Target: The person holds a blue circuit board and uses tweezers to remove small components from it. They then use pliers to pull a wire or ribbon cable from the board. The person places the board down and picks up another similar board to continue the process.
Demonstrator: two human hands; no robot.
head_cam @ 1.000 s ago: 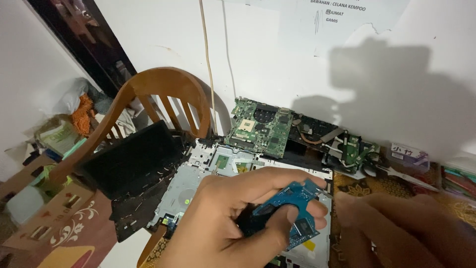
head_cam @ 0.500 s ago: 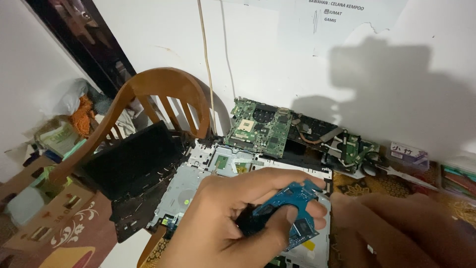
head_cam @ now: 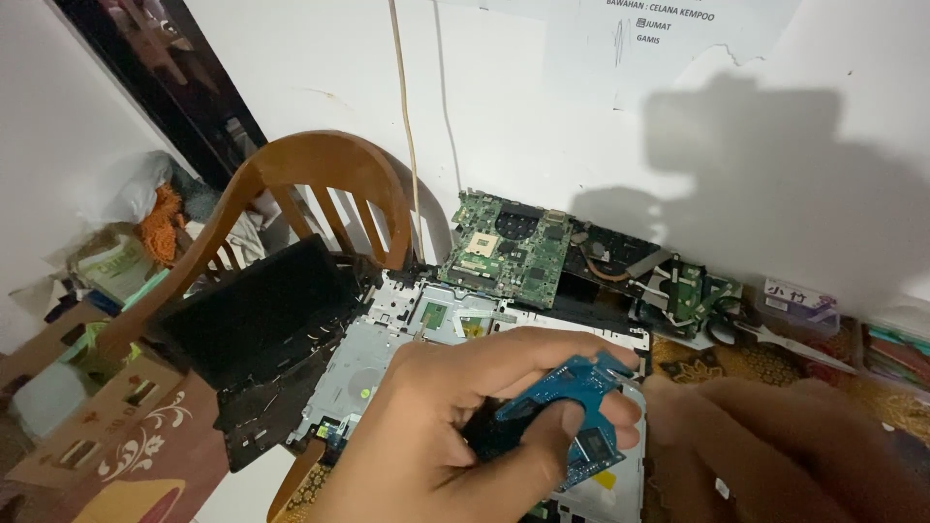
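While the left hand (head_cam: 465, 436) grips the small blue circuit board (head_cam: 572, 416) over the laptop chassis (head_cam: 387, 339) near the desk's front edge, teardown looks well along; green motherboard (head_cam: 509, 247) already out; blurred right hand (head_cam: 785, 446), grip unclear, touches the board's edge.

The left hand (head_cam: 455, 426) sits low in the middle, gripping a small circuit board (head_cam: 572, 412) above the opened laptop chassis (head_cam: 407, 329). The right hand (head_cam: 775, 455) lies just to its right, fingertips near the board's edge. Behind the chassis, a motherboard (head_cam: 509, 247) leans against the wall (head_cam: 542, 107), with a heatsink assembly (head_cam: 620, 257) and a smaller board (head_cam: 690, 295) to its right. Left of the chassis, a laptop panel (head_cam: 257, 310) rests on a wooden chair (head_cam: 320, 184) (partly overhanging the seat). A cardboard box (head_cam: 107, 426) stands farther left, in front of the chair.
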